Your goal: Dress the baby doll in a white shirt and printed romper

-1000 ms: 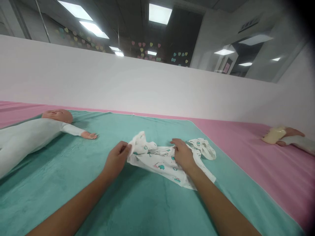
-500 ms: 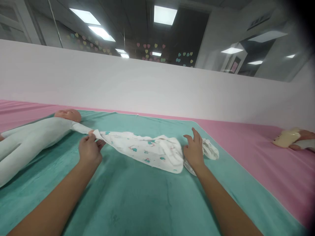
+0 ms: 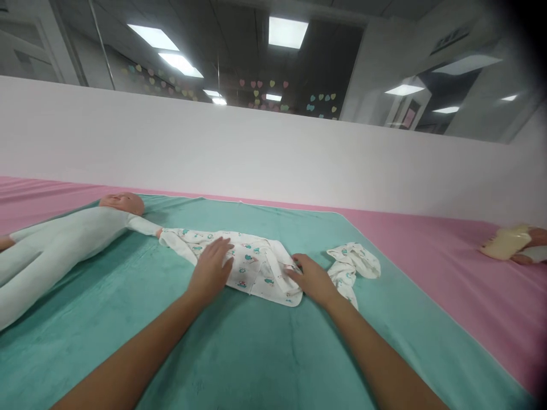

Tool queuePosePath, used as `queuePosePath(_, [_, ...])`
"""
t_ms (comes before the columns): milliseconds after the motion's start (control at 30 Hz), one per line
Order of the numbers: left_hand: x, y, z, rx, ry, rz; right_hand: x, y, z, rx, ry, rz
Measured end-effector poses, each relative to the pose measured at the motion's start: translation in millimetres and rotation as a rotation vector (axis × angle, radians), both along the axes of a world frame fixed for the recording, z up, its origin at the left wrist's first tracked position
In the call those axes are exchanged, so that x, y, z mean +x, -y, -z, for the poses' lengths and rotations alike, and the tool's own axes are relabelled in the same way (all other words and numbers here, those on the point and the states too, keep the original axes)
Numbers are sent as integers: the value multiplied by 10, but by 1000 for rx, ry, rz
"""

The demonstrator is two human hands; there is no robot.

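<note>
A white baby garment (image 3: pixel 252 267) with a teal and red print lies spread and partly folded on the green cloth. My left hand (image 3: pixel 211 267) rests on its middle, fingers stretched out and holding nothing. At its right edge my right hand (image 3: pixel 314 278) pinches the fabric between thumb and fingers. The garment's left end touches the hand of a baby doll (image 3: pixel 81 233) in a pale suit, which lies on its back at the left. A second printed white garment (image 3: pixel 352 265) lies crumpled just beyond my right hand.
The green cloth (image 3: pixel 239 364) covers a pink surface (image 3: pixel 436 256). Behind stands a low white wall (image 3: pixel 265 154) with a dark window above it. At the far right lies a pale yellow object (image 3: pixel 506 242) beside part of another doll.
My left hand let go of the garment's left end and moved right onto its middle. My right hand came left and took its right edge. The garment now lies flatter.
</note>
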State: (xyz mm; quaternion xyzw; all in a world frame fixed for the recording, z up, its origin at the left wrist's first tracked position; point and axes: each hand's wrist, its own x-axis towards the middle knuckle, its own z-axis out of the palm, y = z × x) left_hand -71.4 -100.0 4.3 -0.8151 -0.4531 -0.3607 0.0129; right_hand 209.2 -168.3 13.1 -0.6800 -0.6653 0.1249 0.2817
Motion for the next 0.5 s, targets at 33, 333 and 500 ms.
queuePosePath(33, [38, 34, 10, -61, -22, 51, -9, -5, 16, -8, 24, -23])
queuePosePath(333, [23, 131, -101, -556, 154, 169, 125, -65, -22, -42, -543, -124])
queuePosePath(500, [150, 284, -182, -878, 545, 437, -147, 116, -247, -100, -1180, -406])
